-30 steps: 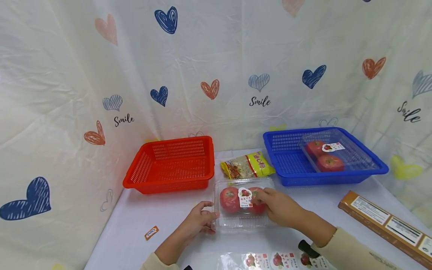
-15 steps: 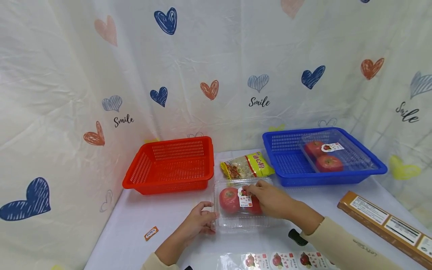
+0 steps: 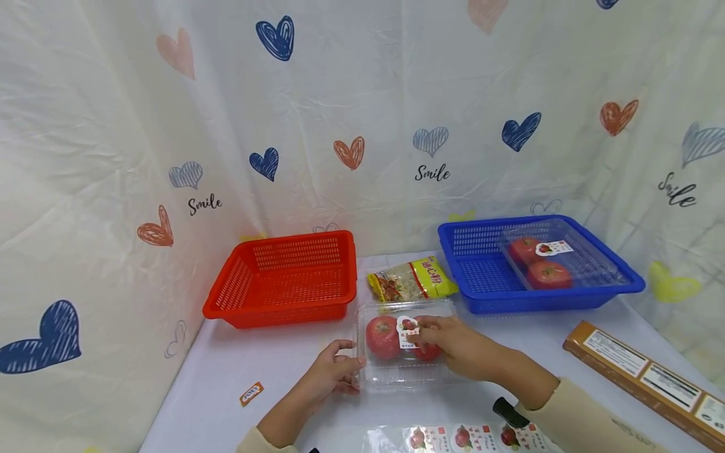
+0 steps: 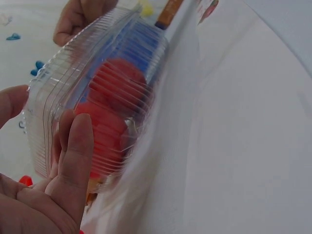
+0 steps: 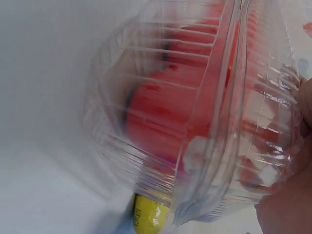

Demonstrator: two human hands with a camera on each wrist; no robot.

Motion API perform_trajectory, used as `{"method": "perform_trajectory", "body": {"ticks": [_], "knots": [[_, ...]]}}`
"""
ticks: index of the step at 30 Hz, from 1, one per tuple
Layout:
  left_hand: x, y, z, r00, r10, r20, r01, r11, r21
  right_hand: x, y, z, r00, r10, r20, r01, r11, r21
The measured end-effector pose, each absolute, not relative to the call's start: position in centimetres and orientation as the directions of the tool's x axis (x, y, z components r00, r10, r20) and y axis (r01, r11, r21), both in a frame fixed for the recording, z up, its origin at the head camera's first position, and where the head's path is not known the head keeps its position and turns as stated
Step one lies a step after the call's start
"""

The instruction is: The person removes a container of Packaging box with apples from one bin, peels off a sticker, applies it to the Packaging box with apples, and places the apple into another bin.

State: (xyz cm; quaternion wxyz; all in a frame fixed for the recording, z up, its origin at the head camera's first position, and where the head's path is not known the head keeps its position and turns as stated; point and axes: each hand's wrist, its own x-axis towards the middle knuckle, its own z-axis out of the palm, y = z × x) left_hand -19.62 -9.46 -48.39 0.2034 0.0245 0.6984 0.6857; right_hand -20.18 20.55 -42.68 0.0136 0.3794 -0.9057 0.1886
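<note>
A clear plastic clamshell box [image 3: 408, 375] with two red apples [image 3: 382, 337] inside lies on the white table in the head view. A white label with an apple picture [image 3: 405, 343] sits on its lid, between the apples. My left hand [image 3: 334, 368] holds the box's left edge, thumb at the rim and fingers along the side wall, as the left wrist view shows. From the right, my right hand [image 3: 464, 349] presses fingertips onto the label and partly covers the right apple. Apples and ribbed box wall [image 5: 112, 102] fill much of the right wrist view.
Behind the box lie a yellow pasta bag [image 3: 413, 279], a red basket [image 3: 283, 308] at left and a blue basket [image 3: 481, 302] holding another labelled apple box. A label sheet [image 3: 436, 438] lies in front, a brown carton [image 3: 640, 374] at right, a small orange packet [image 3: 252, 394] at left.
My right hand's fingertips shift left and up across the label, then back slightly right and down over it. My left hand stays at the box's left edge.
</note>
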Motion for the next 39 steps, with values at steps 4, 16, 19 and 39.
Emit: {"method": "perform_trajectory", "body": {"ticks": [4,16,19,39], "knots": [[-19.7,-9.5,-48.2,-0.914,0.318,-0.252,-0.246,0.06,0.967,-19.6,21.0,-42.8,-0.695,-0.695,0.187,-0.709,0.618,-0.339],[-19.6,-9.5,-47.7,-0.913,0.316,-0.258,-0.244,0.086,0.966,-19.1,22.3,-43.2,-0.703,-0.674,0.226,-0.702,0.609,-0.368],[-19.7,-9.5,-47.6,-0.913,0.312,-0.264,-0.246,0.096,0.965,-19.3,22.5,-43.2,-0.682,-0.678,0.275,-0.725,0.575,-0.38],[-14.1,-8.3,-48.5,-0.761,0.495,-0.42,-0.606,-0.31,0.733,-25.4,22.3,-40.0,-0.858,-0.512,-0.043,-0.466,0.811,-0.354]]}}
